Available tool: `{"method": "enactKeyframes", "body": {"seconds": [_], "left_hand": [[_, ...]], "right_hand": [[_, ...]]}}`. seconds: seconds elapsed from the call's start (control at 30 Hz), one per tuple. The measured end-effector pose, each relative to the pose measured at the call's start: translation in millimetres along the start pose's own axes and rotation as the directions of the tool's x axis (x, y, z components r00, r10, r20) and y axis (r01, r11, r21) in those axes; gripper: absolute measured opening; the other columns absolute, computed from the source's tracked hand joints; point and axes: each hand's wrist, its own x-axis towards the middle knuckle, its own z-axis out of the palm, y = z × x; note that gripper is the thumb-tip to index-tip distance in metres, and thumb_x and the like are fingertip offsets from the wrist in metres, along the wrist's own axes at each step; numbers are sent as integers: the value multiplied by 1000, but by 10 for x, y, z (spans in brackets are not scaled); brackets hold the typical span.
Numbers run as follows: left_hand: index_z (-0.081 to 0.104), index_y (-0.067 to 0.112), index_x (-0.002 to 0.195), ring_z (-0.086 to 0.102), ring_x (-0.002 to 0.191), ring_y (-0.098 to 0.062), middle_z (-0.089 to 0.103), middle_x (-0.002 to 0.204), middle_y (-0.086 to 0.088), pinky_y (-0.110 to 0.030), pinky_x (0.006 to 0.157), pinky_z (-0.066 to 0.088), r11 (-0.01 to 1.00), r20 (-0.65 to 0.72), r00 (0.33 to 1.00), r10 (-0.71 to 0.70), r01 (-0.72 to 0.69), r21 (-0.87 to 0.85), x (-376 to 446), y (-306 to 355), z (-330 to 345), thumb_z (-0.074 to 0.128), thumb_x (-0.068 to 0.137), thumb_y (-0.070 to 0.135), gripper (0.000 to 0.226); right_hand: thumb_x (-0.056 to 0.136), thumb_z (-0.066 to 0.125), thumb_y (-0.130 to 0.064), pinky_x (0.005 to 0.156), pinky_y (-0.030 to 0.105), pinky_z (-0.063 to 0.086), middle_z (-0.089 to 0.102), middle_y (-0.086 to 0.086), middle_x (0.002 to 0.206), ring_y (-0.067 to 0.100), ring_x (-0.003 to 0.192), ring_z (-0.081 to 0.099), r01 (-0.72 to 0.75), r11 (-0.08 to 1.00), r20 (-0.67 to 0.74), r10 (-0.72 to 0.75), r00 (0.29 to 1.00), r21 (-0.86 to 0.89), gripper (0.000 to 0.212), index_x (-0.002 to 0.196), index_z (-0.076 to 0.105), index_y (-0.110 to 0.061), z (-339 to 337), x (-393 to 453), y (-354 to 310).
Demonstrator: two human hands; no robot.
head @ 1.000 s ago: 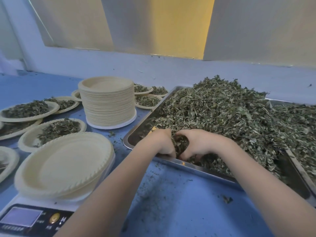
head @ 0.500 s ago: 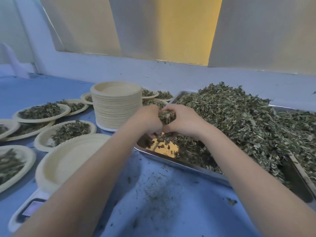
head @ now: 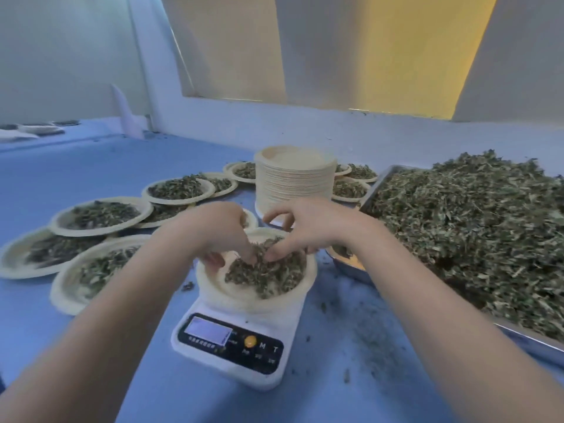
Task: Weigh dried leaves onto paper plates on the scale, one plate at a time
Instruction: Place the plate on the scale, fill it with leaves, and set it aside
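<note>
Left grip (head: pixel 224 236): fingers curling down, touching the leaf pile (head: pixel 268 274).
Right grip (head: pixel 305 228): fingers spreading, tips touching the same pile.
Plate (head: pixel 213 288): sitting on scale (head: pixel 241 337), tray (head: pixel 518 340) at 3 o'clock.

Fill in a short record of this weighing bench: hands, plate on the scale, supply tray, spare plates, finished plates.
left hand: fingertips in the leaves on the plate
right hand: fingertips in the same pile
cream paper plate on the white digital scale: holds a heap of leaves
steel tray of dried green leaves: right of the scale
stack of empty paper plates: behind the hands
filled plates: left of the scale
</note>
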Motion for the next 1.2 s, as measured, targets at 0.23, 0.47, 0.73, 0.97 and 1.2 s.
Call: {"method": "enactKeyframes", "body": {"seconds": [0.23,0.47,0.73,0.97,1.2], "left_hand": [[62,18,115,61,71,-18,60,82,6,-33,73,55,985,-257,961,100,-132,-113,-25,-208,60,76,76,24,42],[67,22,97,56,82,-7,63,90,7,-14,60,40,922,-479,872,98,-261,-286,18,-244,318,64,81,13,18],[67,28,91,46,65,7,58,79,18,-5,57,34,901,-601,787,141,-354,-252,68,-314,469,65,79,17,16],[71,22,91,44,84,23,59,84,22,5,71,29,837,-744,646,173,-495,-235,55,-398,653,67,76,11,19],[66,36,85,52,90,4,64,92,18,-7,72,35,779,-778,627,37,-506,-371,49,-553,764,66,78,13,24]], "right_hand": [[75,74,-50,57,14,39,61,-9,107,-1,82,55,22,994,-180,-2,984,106,49,119,59,-38,92,-30,-27],[79,71,-43,71,11,40,67,-7,100,6,95,60,83,983,-255,-39,966,161,35,112,67,-33,229,-34,-118],[80,71,-39,73,14,44,68,-6,97,3,83,60,113,970,-309,-42,950,214,29,108,68,-31,307,-35,-68],[78,74,-40,69,9,41,68,-11,94,-4,79,58,108,976,-314,-44,949,190,29,106,69,-32,266,-32,-30],[77,74,-42,70,12,43,67,-12,95,-5,84,59,100,976,-302,-39,953,191,26,102,68,-35,200,-60,8]]}}
